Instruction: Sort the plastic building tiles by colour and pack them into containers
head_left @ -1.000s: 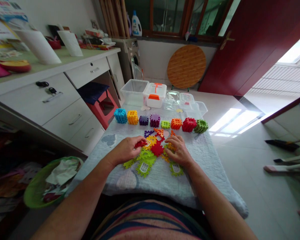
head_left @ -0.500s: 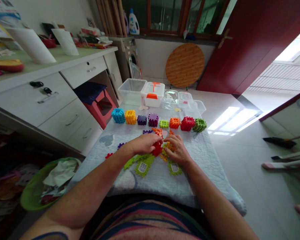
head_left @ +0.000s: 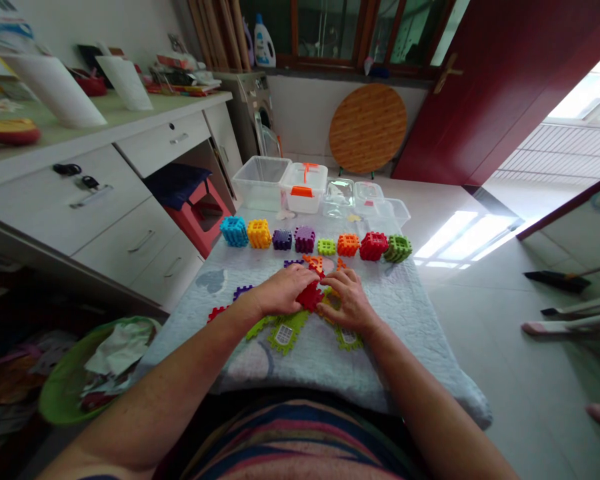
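Red interlocking building tiles lie between my two hands over the middle of the cloth-covered table. My left hand is closed on their left side, fingers curled over the top. From the right, my right hand pinches the near right edge of the same red pieces with thumb and fingertips. Its palm hides part of some yellow tiles. Green tiles with white window grids lie just below the hands. Orange tiles and purple tiles are spread around, with a red tile farther left.
A row of coloured block stacks, from a blue stack to a dark green stack, crosses the table. Behind it stand a clear bin, an orange-latched box and smaller clear containers. A green basket is at the lower left.
Both hands have come slightly lower and nearer to me with the red pieces. My right hand's fingers have shifted left, onto the red pieces' edge. The camera view has shifted slightly.
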### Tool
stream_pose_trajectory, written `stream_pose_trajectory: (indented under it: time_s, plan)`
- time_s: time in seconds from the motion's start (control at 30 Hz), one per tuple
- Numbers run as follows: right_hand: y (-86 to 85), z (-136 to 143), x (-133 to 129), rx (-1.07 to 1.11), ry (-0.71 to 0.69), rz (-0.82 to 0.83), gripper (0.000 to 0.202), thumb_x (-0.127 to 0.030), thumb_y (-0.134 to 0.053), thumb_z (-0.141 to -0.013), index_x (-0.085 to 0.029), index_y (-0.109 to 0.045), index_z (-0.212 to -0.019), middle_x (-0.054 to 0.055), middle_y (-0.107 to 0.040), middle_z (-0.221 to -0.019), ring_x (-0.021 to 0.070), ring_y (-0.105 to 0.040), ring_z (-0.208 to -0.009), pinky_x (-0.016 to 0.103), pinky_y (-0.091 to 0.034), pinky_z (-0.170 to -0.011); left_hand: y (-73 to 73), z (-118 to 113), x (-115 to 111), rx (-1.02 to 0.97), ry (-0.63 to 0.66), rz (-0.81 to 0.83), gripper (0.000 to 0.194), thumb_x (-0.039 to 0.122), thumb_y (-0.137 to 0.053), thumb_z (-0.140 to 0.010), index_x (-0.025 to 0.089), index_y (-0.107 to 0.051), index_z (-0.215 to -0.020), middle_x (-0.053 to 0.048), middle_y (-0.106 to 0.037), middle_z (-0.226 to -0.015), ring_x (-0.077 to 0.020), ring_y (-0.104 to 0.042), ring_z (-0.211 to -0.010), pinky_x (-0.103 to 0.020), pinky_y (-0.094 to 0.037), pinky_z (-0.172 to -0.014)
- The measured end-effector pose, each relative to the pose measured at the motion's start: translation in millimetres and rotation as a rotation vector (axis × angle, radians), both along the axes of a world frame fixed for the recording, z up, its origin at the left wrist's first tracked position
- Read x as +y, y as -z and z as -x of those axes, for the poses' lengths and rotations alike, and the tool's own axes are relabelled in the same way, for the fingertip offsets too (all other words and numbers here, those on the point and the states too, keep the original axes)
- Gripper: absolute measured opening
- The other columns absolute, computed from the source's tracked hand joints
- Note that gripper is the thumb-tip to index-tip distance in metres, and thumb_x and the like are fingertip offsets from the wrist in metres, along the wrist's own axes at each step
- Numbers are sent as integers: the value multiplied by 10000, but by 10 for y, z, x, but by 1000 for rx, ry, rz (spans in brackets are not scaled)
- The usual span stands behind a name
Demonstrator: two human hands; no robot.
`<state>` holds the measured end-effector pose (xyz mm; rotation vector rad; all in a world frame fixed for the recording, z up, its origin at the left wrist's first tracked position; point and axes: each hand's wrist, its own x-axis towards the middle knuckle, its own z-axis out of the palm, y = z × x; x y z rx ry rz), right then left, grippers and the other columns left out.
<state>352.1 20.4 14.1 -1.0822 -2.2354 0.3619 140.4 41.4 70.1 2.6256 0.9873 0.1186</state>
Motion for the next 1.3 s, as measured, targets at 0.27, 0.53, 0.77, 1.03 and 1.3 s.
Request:
stream_pose_trajectory:
  time_s: [0.27, 0.53, 0.77, 1.03, 1.3]
  plan:
    - [-44, 2, -36, -67, 17, 16, 461, -464, -702, -770, -226, -621, -1156, 91, -619, -1102, 283, -484, -1044, 474, -367, -966, 64, -90, -20, 4, -84, -75, 569, 306, -670, -710, 166, -525, -1241, -128, -660, -1151, -301, -607, -1073, -438, -444, -967]
    - [-30, 45, -29, -112, 55, 27, 503, -482, -697, -764, -230, -600, -1188, 103, -593, -1177, 306, -466, -1114, 483, -359, -988, 181, -53, -70, -119, -124, -148, 699, 313, -695, -728, 156, -444, -1361, -154, -588, -1286, -298, -532, -1199, -445, -393, -1053]
    - [-58, 30, -50, -103, 124, 0, 446, -445, -724, -730, -225, -610, -1101, 92, -604, -1130, 298, -463, -1097, 469, -358, -972, 138, 586, -316, -173, -295, -179, 631, 337, -652, -795, 163, -457, -1369, -138, -547, -1359, -287, -476, -1267, -459, -337, -1121]
    - [-79, 53, -74, -171, 115, 13, 460, -452, -707, -729, -218, -592, -1108, 102, -586, -1133, 306, -457, -1089, 482, -354, -960, 228, 1480, -702, 23, -485, -32, 634, 422, -714, -677, 234, -577, -1266, -101, -588, -1305, -325, -495, -1245, -474, -378, -1081]
    - [-87, 133, -41, -220, 120, 9, 517, -521, -716, -708, -222, -595, -1113, 110, -583, -1114, 326, -449, -1097, 507, -347, -964, 229, 1557, -796, -21, -521, 92, 475, 405, -652, -720, 239, -632, -1164, -76, -646, -1204, -293, -560, -1186, -403, -440, -1030]
